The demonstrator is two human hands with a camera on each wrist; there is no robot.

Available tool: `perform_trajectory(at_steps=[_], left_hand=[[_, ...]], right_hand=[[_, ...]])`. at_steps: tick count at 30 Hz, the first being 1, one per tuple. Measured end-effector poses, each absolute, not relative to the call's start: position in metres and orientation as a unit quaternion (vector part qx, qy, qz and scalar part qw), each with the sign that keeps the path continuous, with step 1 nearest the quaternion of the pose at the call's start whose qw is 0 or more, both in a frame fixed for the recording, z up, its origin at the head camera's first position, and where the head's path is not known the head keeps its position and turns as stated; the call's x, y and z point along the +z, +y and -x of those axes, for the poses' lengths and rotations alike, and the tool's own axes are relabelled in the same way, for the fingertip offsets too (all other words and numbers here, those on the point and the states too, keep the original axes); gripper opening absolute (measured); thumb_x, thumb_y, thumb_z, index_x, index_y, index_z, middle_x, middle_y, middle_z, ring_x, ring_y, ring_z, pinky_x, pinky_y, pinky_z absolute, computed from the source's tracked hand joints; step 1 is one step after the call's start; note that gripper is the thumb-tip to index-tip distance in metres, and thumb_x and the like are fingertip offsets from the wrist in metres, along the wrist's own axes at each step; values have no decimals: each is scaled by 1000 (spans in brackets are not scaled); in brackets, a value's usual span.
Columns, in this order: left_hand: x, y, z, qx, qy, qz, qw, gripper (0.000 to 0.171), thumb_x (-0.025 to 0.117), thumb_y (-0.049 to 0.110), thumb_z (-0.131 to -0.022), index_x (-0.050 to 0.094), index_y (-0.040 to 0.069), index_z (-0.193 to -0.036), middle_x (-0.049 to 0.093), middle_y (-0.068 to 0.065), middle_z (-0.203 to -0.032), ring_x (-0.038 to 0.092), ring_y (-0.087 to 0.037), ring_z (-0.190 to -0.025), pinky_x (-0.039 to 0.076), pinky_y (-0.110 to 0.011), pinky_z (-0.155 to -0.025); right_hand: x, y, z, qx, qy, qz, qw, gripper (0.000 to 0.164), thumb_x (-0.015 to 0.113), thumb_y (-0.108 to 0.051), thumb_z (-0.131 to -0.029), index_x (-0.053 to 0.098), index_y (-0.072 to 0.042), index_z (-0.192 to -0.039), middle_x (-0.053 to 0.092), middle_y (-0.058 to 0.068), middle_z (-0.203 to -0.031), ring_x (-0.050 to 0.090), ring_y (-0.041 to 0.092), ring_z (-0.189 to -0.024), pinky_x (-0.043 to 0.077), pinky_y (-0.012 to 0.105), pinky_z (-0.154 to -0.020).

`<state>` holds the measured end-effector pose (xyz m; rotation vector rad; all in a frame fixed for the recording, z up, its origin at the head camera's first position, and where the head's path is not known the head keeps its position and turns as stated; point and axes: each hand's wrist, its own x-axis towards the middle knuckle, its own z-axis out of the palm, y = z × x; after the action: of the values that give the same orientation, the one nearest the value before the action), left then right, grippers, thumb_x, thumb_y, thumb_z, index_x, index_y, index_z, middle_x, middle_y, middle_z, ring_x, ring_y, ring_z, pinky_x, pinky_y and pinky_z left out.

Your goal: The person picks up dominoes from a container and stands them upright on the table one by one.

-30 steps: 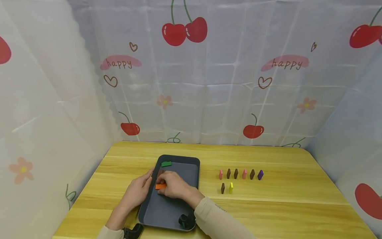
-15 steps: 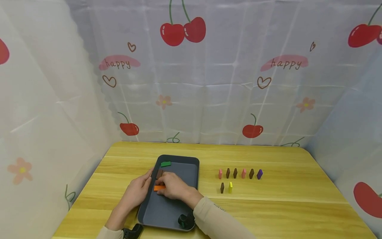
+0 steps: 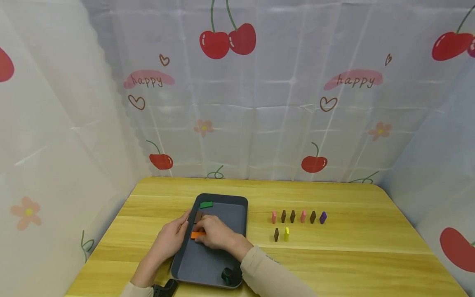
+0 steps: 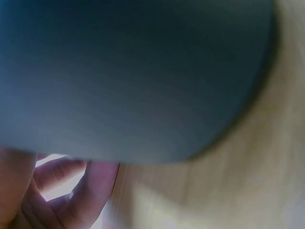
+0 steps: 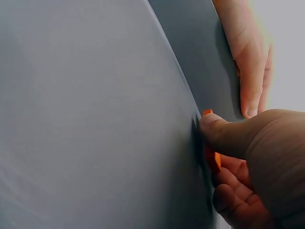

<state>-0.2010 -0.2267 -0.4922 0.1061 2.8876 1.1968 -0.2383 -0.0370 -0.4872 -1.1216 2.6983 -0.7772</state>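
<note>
My right hand [image 3: 215, 232] pinches an orange domino block [image 3: 197, 235] low inside a dark grey tray [image 3: 208, 266], by its left wall. In the right wrist view, the thumb lies along one side of the orange block [image 5: 213, 160] and the fingers are on the other. My left hand [image 3: 171, 237] holds the tray's left edge; in the left wrist view, its curled fingers [image 4: 95, 191] show below the tray's grey side. A brown block [image 3: 198, 217] lies just beyond the orange one, partly hidden by the right hand. Farther back in the tray is a green block [image 3: 206, 204].
Right of the tray, several blocks stand upright in two rows on the wooden table [image 3: 352, 231]: pink [image 3: 303, 216], dark brown [image 3: 283, 216], purple [image 3: 323, 218] and yellow [image 3: 287, 234]. A cherry-printed curtain [image 3: 259, 123] hangs behind the table.
My right hand and the orange block have shifted slightly toward me along the tray's left wall, uncovering more of the brown block. The left hand stays on the edge.
</note>
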Motion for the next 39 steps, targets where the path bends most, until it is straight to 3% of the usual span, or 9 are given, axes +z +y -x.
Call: perform_trajectory(at_steps=[7,14,28,39], left_hand=[[-493,-227,202,380,924,-35,3,48,49,22,-110,44,19,-158,62,-9,-78,44,-17,-56,39,-29,-56],[-495,-226,203,382,924,-34,4,48,49,21,-111,44,21,-158,51,-4,-68,40,-16,-51,39,-29,-54],[-495,-226,201,379,925,-26,3,48,49,22,-110,44,21,-158,46,-2,-63,38,-14,-47,37,-28,-52],[-496,-225,201,368,929,-34,-7,49,49,21,-110,44,18,-158,49,-3,-67,41,-16,-55,39,-29,-59]], right_hand=[[-480,-36,234,-281,888,357,70,25,76,-24,-95,78,-13,-117,69,-2,-107,62,5,-93,52,18,-81],[-471,-28,229,-320,879,349,60,21,75,-24,-96,78,-15,-115,67,-5,-101,59,1,-85,51,18,-76],[-451,-5,216,-364,871,325,49,27,72,-25,-98,71,-20,-125,70,-6,-117,62,1,-94,53,19,-80],[-440,19,204,-413,855,312,38,36,72,-23,-98,66,-18,-133,69,-5,-117,62,2,-95,55,24,-82]])
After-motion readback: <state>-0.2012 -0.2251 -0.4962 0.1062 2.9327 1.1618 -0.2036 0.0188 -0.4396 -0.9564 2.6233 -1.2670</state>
